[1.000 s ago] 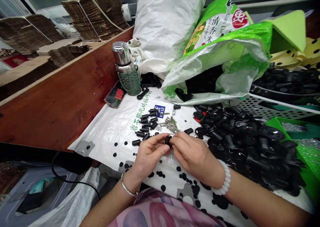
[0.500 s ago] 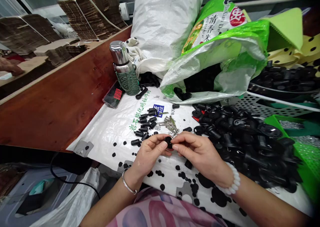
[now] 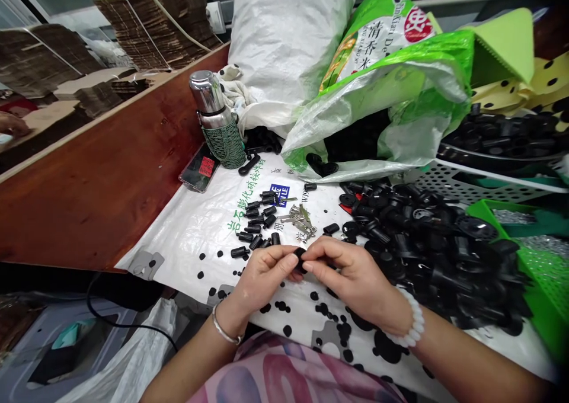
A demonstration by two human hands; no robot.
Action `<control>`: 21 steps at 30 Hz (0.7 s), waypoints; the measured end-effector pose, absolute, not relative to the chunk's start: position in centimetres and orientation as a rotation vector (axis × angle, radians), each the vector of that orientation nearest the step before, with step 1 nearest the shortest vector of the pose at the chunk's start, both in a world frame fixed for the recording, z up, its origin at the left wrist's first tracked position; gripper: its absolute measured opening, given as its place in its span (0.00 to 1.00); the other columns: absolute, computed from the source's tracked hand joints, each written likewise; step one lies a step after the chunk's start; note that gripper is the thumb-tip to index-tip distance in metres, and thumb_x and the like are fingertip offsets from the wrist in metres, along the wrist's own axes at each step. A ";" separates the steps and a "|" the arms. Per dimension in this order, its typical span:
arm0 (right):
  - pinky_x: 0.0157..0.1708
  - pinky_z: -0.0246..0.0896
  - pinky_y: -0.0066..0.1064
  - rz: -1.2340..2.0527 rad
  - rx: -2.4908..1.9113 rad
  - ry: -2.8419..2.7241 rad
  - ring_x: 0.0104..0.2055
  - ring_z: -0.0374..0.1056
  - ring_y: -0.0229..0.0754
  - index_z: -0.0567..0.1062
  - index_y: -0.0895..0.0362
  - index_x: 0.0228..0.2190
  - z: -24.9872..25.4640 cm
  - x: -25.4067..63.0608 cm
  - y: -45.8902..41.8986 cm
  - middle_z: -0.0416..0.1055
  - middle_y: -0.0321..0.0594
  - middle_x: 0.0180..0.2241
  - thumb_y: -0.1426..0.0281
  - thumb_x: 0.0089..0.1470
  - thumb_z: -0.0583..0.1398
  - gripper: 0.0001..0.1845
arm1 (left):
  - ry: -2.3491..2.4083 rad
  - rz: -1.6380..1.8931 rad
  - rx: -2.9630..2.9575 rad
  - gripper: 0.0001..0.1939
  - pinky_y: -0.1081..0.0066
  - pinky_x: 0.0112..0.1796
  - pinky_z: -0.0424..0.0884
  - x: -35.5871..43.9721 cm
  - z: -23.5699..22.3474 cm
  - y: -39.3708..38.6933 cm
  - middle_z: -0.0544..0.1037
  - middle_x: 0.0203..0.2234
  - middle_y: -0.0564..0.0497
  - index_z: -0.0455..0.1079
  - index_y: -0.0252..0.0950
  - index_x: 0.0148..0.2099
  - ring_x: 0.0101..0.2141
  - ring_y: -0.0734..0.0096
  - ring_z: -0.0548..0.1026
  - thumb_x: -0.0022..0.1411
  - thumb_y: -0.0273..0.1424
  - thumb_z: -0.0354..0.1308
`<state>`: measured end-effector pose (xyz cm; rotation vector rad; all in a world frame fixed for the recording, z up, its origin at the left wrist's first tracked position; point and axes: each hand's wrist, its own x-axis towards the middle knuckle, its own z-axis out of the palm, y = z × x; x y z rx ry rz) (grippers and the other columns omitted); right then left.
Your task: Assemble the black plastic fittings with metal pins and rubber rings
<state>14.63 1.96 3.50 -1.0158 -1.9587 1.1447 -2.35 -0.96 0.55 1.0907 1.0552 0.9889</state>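
Observation:
Between my two hands is a small round black plastic part point(image 3: 300, 259). My left hand point(image 3: 267, 275) pinches it from the left with thumb and fingers, and the fingertips of my right hand point(image 3: 351, 278) close on its right side. Both hands hide much of the part. Just beyond them lies a small heap of flat metal pieces point(image 3: 300, 220). To its left several black cylindrical plastic pieces point(image 3: 254, 220) are scattered on the white woven sheet point(image 3: 178, 231). A large pile of black plastic parts point(image 3: 422, 249) spreads to the right of my right hand.
A steel thermos point(image 3: 217, 118) in a green net stands at the back left beside a phone point(image 3: 201, 167). An open green-and-white bag point(image 3: 377, 95) holds black parts. Green baskets point(image 3: 533, 261) are at right; a wooden board point(image 3: 111, 154) borders the left. Another person's hand point(image 3: 13, 124) shows beyond it.
My right hand opened slightly and shifted right, then closed in again on the round part. The part has turned from face-on to nearly edge-on. The view drifted slightly.

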 end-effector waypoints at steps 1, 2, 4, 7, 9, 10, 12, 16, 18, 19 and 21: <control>0.25 0.62 0.26 1.213 -1.047 -1.902 0.25 0.65 0.34 0.72 0.58 0.26 3.5 14.7 2.0 0.69 0.35 0.23 0.72 0.51 0.57 0.04 | 1.044 0.964 1.177 0.12 0.72 0.32 0.70 -2.5 0.9 -1.0 0.76 0.27 0.48 0.73 0.33 0.41 0.28 0.68 0.74 0.59 0.35 0.55; 0.22 0.61 0.25 1.275 -1.071 -1.851 0.22 0.64 0.33 0.72 0.58 0.27 3.5 14.7 2.0 0.69 0.34 0.22 0.72 0.51 0.57 0.04 | 1.034 0.942 1.273 0.12 0.72 0.33 0.69 -2.7 1.3 -1.1 0.76 0.29 0.47 0.72 0.34 0.43 0.30 0.67 0.74 0.59 0.33 0.54; 0.19 0.59 0.24 1.334 -1.099 -1.807 0.20 0.62 0.33 0.72 0.58 0.27 3.4 14.5 2.0 0.67 0.33 0.20 0.71 0.51 0.57 0.04 | 1.061 0.917 1.486 0.11 0.72 0.34 0.67 -2.8 1.9 -1.2 0.75 0.31 0.47 0.73 0.36 0.43 0.32 0.68 0.72 0.60 0.30 0.52; 0.25 0.61 0.25 1.232 -1.103 -1.891 0.25 0.64 0.34 0.72 0.58 0.27 3.3 14.3 1.8 0.69 0.34 0.23 0.71 0.51 0.57 0.05 | 1.177 0.932 1.774 0.10 0.73 0.31 0.63 -2.9 1.8 -1.1 0.72 0.25 0.49 0.73 0.35 0.36 0.27 0.70 0.68 0.61 0.28 0.49; 0.28 0.62 0.27 1.104 -1.082 -1.996 0.27 0.65 0.35 0.72 0.58 0.28 3.3 14.5 1.7 0.69 0.36 0.26 0.71 0.52 0.56 0.05 | 1.196 0.952 1.884 0.11 0.73 0.29 0.61 -2.9 1.3 -1.1 0.70 0.22 0.51 0.71 0.35 0.33 0.25 0.72 0.66 0.62 0.27 0.47; 0.29 0.62 0.28 1.034 -1.053 -2.060 0.28 0.64 0.36 0.72 0.58 0.30 3.3 14.7 1.7 0.68 0.37 0.27 0.71 0.53 0.56 0.05 | 1.188 0.958 1.913 0.11 0.74 0.29 0.60 -2.9 1.0 -1.0 0.69 0.22 0.52 0.70 0.34 0.32 0.25 0.73 0.66 0.62 0.26 0.47; 0.31 0.63 0.30 0.911 -0.969 -2.193 0.28 0.63 0.36 0.70 0.59 0.39 3.6 15.2 1.9 0.67 0.41 0.32 0.70 0.52 0.57 0.11 | 1.171 0.945 1.939 0.11 0.75 0.29 0.60 -2.9 0.6 -1.1 0.68 0.22 0.53 0.67 0.34 0.31 0.25 0.75 0.65 0.63 0.25 0.45; 0.35 0.64 0.33 0.880 -0.829 -2.436 0.34 0.64 0.39 0.62 0.58 0.52 4.3 16.1 2.3 0.62 0.47 0.43 0.71 0.50 0.59 0.26 | 1.148 0.908 1.925 0.11 0.76 0.30 0.60 -2.8 0.5 -1.2 0.66 0.22 0.54 0.64 0.34 0.29 0.26 0.76 0.65 0.63 0.25 0.45; 0.34 0.64 0.31 0.929 -0.809 -2.494 0.33 0.64 0.38 0.64 0.57 0.50 4.4 16.1 2.5 0.63 0.45 0.42 0.72 0.51 0.58 0.23 | 1.140 0.897 1.909 0.11 0.76 0.29 0.60 -2.6 0.5 -1.3 0.67 0.21 0.54 0.64 0.34 0.28 0.25 0.76 0.65 0.63 0.25 0.45; 0.33 0.64 0.30 0.943 -0.807 -2.499 0.32 0.64 0.37 0.64 0.57 0.49 4.4 16.1 2.6 0.64 0.44 0.40 0.72 0.51 0.58 0.21 | 1.143 0.887 1.902 0.11 0.76 0.28 0.60 -2.6 0.5 -1.3 0.66 0.21 0.54 0.64 0.34 0.29 0.25 0.77 0.65 0.63 0.25 0.46; 0.31 0.64 0.30 0.930 -0.813 -2.475 0.28 0.63 0.36 0.65 0.58 0.48 4.3 16.0 2.7 0.65 0.44 0.39 0.71 0.52 0.58 0.20 | 1.160 0.865 1.894 0.11 0.77 0.27 0.59 -2.5 0.5 -1.3 0.65 0.20 0.55 0.64 0.33 0.29 0.23 0.78 0.64 0.63 0.25 0.46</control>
